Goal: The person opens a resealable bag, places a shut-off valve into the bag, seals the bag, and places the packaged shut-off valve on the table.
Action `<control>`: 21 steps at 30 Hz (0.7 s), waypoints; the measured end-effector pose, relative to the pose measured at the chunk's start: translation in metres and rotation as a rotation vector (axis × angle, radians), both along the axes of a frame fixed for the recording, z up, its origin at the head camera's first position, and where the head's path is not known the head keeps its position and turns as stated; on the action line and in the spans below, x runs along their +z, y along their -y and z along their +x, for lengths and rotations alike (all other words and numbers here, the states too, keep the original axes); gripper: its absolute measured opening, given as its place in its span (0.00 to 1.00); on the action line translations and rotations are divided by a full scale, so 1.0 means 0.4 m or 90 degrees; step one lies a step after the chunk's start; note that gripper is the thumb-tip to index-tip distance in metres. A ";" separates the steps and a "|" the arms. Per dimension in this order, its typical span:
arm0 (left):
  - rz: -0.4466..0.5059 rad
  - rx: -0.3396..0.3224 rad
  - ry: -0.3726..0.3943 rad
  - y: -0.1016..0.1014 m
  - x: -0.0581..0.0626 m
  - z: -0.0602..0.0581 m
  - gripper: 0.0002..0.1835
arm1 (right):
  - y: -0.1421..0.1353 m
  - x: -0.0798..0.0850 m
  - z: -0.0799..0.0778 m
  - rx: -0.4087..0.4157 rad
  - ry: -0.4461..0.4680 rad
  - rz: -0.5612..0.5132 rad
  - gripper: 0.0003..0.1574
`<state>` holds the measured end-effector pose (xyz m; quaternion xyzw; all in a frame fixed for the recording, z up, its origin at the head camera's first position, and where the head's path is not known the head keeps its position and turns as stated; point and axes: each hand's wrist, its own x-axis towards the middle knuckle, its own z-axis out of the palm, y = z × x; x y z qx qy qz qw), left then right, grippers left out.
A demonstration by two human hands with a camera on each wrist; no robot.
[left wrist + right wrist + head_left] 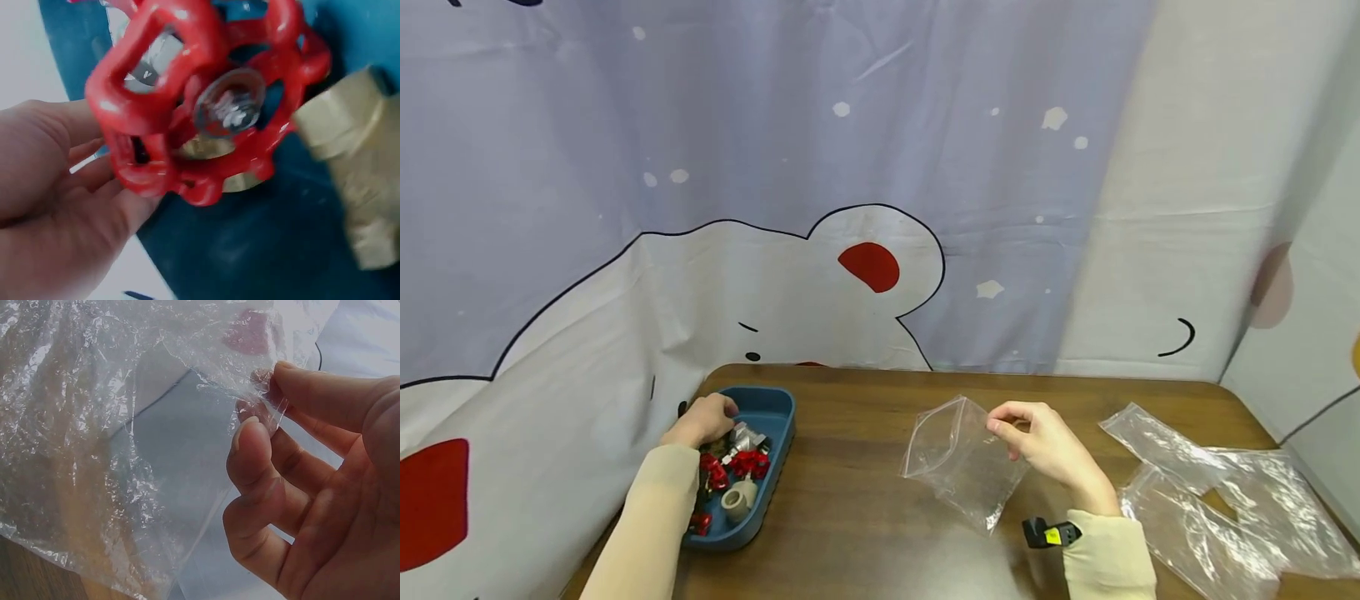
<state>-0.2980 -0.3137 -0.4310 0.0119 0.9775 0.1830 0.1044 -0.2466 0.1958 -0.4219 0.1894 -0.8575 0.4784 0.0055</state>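
Note:
My left hand (pixel 702 419) reaches into the far end of a blue tray (pixel 782 417). In the left wrist view a red valve handwheel (pixel 231 115) covers the fingertips, so whether they grip anything is hidden. A brass valve body (pixel 356 150) lies to the right of that wheel. With thumb and fingers, my right hand (pixel 1045 437) pinches the edge of a clear plastic zip bag (pixel 962 467), holding it up over the table. In the right wrist view the thin film of the bag (pixel 156 444) hangs from the fingertips.
In the tray are also a silver metal fitting (pixel 745 437), another red-wheeled valve (pixel 749 463) and a pale pipe fitting (pixel 735 505). Several clear bags (pixel 1217 517) lie on the right side of the wooden table (pixel 842 533). A printed curtain (pixel 850 150) hangs behind.

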 end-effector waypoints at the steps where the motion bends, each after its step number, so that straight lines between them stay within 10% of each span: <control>1: 0.013 0.006 -0.008 0.004 -0.004 0.000 0.15 | 0.001 0.000 0.000 0.000 0.000 0.001 0.10; 10: 0.103 0.045 -0.036 0.026 -0.020 -0.004 0.16 | 0.008 0.001 -0.001 0.003 0.000 -0.001 0.08; 21: -0.052 0.075 0.059 -0.042 0.029 -0.016 0.13 | 0.008 0.001 0.004 0.002 0.012 -0.012 0.05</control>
